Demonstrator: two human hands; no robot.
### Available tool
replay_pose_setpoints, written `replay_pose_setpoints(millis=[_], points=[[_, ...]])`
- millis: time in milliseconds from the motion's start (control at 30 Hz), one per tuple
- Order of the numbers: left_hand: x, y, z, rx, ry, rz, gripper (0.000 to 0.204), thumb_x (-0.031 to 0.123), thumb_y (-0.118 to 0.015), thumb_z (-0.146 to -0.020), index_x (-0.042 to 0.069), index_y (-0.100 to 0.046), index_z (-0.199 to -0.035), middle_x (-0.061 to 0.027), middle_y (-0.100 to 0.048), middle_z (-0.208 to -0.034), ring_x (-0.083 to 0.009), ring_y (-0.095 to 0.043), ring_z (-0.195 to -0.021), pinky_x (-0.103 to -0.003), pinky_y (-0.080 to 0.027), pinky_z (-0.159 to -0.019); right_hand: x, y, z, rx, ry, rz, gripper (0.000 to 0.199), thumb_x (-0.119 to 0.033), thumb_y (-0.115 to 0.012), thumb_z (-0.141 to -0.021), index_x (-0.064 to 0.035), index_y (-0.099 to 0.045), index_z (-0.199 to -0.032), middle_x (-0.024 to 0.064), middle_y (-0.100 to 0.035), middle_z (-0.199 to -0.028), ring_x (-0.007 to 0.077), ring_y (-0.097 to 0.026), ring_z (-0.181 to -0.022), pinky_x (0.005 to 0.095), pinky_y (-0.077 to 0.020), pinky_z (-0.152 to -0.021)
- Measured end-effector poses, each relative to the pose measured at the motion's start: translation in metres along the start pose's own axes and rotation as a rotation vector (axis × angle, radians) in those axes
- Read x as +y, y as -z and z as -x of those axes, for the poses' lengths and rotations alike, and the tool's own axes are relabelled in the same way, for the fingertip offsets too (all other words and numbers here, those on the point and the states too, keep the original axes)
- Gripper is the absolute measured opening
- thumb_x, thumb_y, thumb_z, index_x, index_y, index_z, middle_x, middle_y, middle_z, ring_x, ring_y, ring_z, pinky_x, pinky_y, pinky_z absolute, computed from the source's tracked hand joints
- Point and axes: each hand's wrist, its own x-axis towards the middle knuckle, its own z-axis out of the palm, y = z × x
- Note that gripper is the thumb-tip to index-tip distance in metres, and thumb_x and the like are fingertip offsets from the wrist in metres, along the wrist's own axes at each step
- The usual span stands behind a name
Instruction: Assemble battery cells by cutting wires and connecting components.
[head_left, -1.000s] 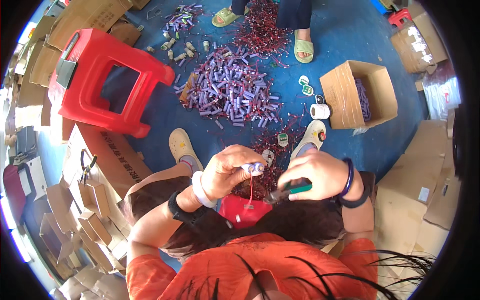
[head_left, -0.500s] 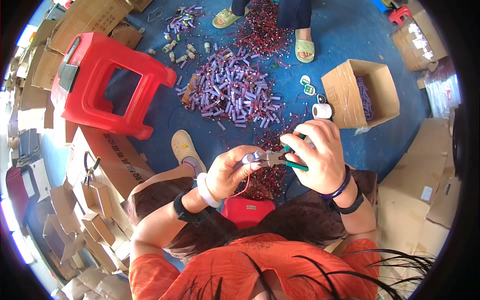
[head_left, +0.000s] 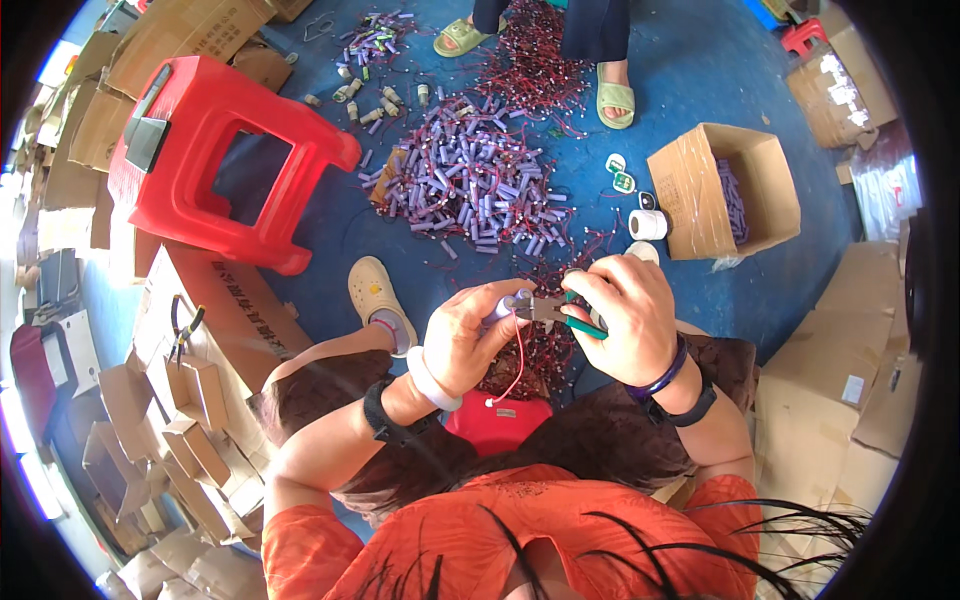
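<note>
Left hand curled tight around a small purple cell, red wire dangling from it toward the lap. Right hand clenched on green-handled cutters, tips closed in at the cell's end — right beside the gripping fingertips. Risk, likely: a nicked finger, or blades bridging the cell's terminal and shorting it. Further out, a heap of purple cells on the blue floor — then an open cardboard box, a red stool.

A blue floor is seen, brightly lit. A red plastic stool is placed on it; flattened brown cardboard boxes are stacked alongside.
</note>
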Motion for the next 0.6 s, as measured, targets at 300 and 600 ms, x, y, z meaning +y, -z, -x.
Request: replay_pose_setpoints(millis=[300, 600], points=[[-0.004, 0.013, -0.005, -0.018, -0.246, -0.192, 0.03, 0.013, -0.068, -0.085, 0.004, -0.062, -0.112, -0.0112, -0.064, -0.088, -0.0257, -0.06, -0.075, -0.035, -0.047, -0.07, 0.015, -0.005, 0.003, -0.257, -0.061, -0.578, 0.02, -0.017, -0.076, -0.076, -0.0087, -0.066, -0.092, 0.0076, -0.062, -0.079, 0.0212, -0.06, -0.062, 0.0312, -0.0459, -0.053], [0.011, 0.026, -0.009, -0.161, -0.206, 0.352, 0.026, 0.02, -0.068, -0.086, 0.001, -0.066, -0.103, -0.0105, -0.066, -0.096, -0.0206, -0.062, -0.083, -0.032, -0.05, -0.074, 0.017, -0.004, 0.01, -0.505, -0.15, -1.739, 0.023, -0.023, -0.072, -0.085, -0.0015, -0.065, -0.089, 0.0009, -0.059, -0.073, 0.0079, -0.051, -0.062, 0.0242, -0.0406, -0.057]])
